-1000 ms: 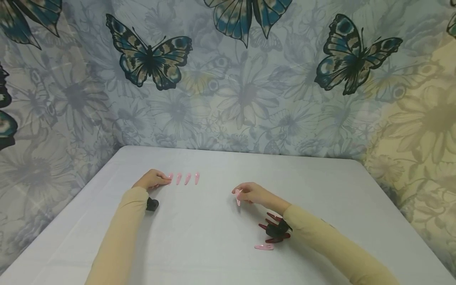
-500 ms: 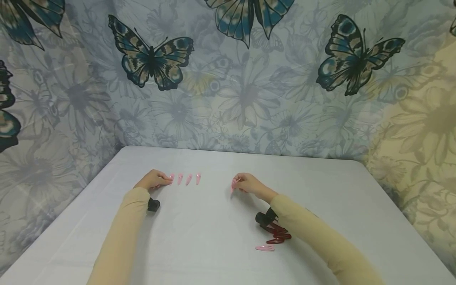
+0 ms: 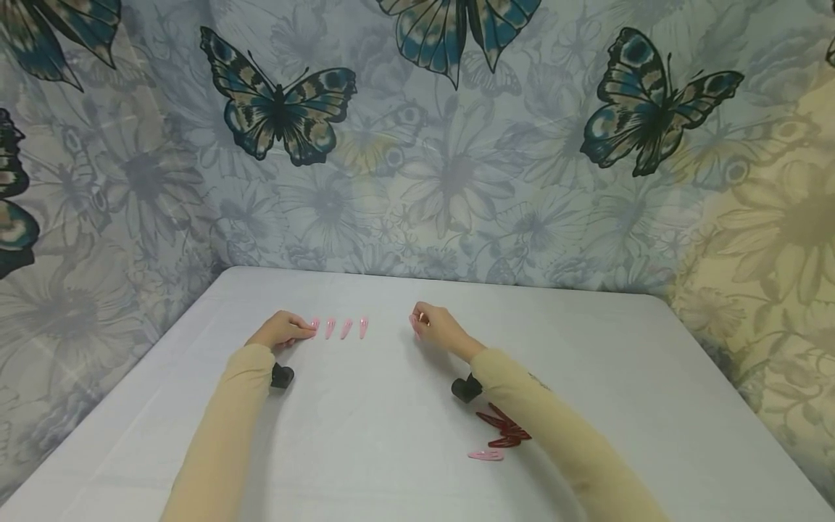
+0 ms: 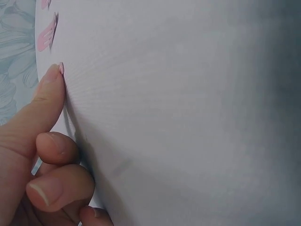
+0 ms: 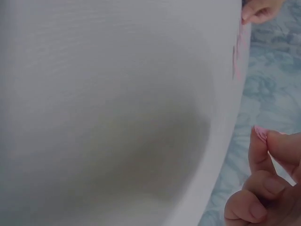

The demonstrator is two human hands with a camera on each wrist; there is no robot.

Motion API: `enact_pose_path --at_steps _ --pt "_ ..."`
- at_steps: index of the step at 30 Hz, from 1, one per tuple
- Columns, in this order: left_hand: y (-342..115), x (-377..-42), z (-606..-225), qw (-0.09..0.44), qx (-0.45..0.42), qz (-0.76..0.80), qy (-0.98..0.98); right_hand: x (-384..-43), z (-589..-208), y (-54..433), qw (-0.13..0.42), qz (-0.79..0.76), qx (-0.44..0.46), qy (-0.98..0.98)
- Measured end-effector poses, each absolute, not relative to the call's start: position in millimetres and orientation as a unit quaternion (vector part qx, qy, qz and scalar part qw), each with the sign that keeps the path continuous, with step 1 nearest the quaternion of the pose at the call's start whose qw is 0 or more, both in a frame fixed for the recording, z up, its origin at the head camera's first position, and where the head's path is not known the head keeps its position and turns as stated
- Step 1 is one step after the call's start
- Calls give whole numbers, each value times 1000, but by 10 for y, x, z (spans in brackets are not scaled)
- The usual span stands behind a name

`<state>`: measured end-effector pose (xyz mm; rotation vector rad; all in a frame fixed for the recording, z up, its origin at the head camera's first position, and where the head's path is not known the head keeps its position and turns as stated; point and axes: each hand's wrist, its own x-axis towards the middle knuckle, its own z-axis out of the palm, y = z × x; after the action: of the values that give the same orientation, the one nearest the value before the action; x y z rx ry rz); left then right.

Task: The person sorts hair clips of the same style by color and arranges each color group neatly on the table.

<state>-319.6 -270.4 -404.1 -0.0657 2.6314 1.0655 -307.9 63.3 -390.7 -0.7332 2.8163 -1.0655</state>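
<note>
In the head view several pink snap hair clips stand in a row at the table's far left, among them one hair clip (image 3: 363,328) at the right end. My left hand (image 3: 279,330) rests at the row's left end, its thumb (image 4: 51,87) and a finger pinching the edge of the leftmost pink hair clip (image 4: 61,68). To the right of the row, my right hand (image 3: 442,331) is raised over the table and pinches another pink hair clip (image 5: 260,133) between thumb and forefinger. The fingers partly cover both held clips.
Near the right forearm lies a small pile of dark red hair clips (image 3: 507,429), partly hidden by the sleeve. One loose pink hair clip (image 3: 486,455) lies just in front of it. A white cloth covers the table (image 3: 365,420), and a butterfly-patterned wall stands behind.
My right hand has moved away from me and left with its pink hair clip, nearer the row. The dark red pile is now less covered. My left hand has stayed in place.
</note>
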Motion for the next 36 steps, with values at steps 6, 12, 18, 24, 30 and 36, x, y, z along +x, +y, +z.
enact_pose_path --at_steps 6,12,18,24,30,36 --pt "-2692 -3180 -4037 151 -24 374 915 -3171 -3909 500 34 -409 -171 896" --pt "-2685 -3143 -4021 149 -31 376 914 -3287 -3984 401 51 -451 -113 884" --pt "-2666 -3126 -4011 148 -31 379 913 -3368 -4038 366 53 -445 -95 889" --pt "-2696 -3141 -4005 148 -22 381 912 -3359 -4044 237 55 -455 -96 883" --pt "-2697 -3155 -4031 145 -15 388 910 -3321 -4078 88 26 -456 -93 885" --pt "-2717 -3143 -4060 132 -17 397 908 -3297 -4091 -55 12 -467 -83 880"
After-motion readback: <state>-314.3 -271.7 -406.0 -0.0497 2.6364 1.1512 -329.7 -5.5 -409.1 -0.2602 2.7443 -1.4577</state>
